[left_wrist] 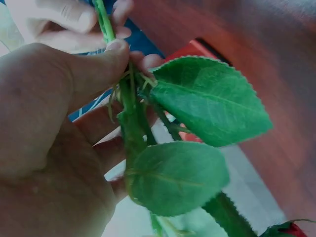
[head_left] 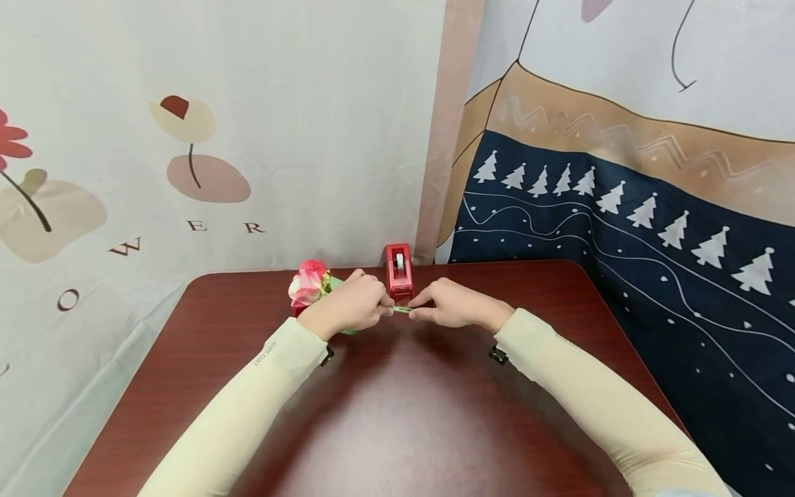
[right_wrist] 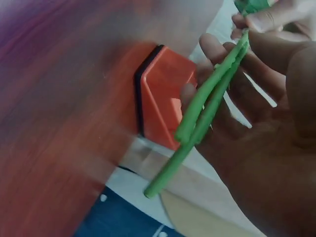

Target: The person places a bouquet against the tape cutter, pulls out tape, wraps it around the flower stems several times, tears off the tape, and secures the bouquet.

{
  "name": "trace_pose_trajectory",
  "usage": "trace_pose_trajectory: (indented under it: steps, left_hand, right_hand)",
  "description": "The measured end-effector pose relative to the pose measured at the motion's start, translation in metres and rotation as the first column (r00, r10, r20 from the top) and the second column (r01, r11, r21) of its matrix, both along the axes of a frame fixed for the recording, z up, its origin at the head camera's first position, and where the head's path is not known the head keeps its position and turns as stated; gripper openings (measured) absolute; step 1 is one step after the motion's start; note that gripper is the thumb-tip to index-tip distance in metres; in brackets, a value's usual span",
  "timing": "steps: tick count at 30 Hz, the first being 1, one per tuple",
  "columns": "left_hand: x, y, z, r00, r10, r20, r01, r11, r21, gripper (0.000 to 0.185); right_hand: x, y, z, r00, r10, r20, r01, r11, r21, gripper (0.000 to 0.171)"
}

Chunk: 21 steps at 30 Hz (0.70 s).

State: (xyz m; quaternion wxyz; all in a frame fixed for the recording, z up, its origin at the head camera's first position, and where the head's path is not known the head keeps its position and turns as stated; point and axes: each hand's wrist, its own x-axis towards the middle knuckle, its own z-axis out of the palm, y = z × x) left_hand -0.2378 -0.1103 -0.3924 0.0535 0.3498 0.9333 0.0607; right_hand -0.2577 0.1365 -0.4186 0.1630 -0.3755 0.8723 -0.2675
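Artificial flowers with pink, white and red blooms (head_left: 307, 283) lie to the left of my left hand (head_left: 360, 300), above the table. Between thumb and fingers, the left hand grips their green stems (left_wrist: 129, 106). Two broad leaves (left_wrist: 212, 101) stick out beside that grip in the left wrist view. Close by on the right, my right hand (head_left: 453, 304) pinches the bundle near its lower end with thumb and fingers. In the right wrist view, two bare stem ends (right_wrist: 207, 106) run past the fingers, one longer than the other. Leaves and left wrist partly hide the blooms.
A red tape dispenser (head_left: 399, 270) stands just behind the hands at the far edge of the dark red wooden table (head_left: 397, 414). Printed curtains (head_left: 335, 138) hang behind the table and along its right side.
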Motion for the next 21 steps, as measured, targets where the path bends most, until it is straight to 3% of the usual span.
trace_pose_trajectory:
  steps: [4,12,15,18,21]
  left_hand:
    - [0.002,0.002,0.006,0.999,-0.022,-0.031,0.021,0.999,-0.033,0.013]
    - [0.005,0.008,0.003,0.989,-0.026,-0.146,0.020,0.999,-0.047,0.013]
    - [0.006,0.007,0.000,0.976,-0.020,-0.215,0.023,1.000,0.007,0.010]
    - [0.007,0.004,-0.004,0.949,-0.005,-0.317,0.044,0.992,0.117,0.016]
    - [0.009,0.002,-0.010,0.914,0.014,-0.406,0.106,0.956,0.273,0.015]
  right_hand:
    - [0.007,-0.005,0.004,0.996,0.044,-0.074,-0.042,0.999,0.029,0.020]
    - [0.012,-0.007,-0.007,0.999,-0.014,-0.050,0.013,1.000,-0.021,0.020]
    - [0.013,-0.005,-0.010,0.998,-0.047,-0.040,0.046,0.998,-0.039,0.020]
    - [0.012,-0.003,-0.012,0.997,-0.078,-0.024,0.077,0.996,-0.050,0.021]
    - [0.012,0.002,-0.012,0.994,-0.109,-0.003,0.109,0.991,-0.074,0.022]
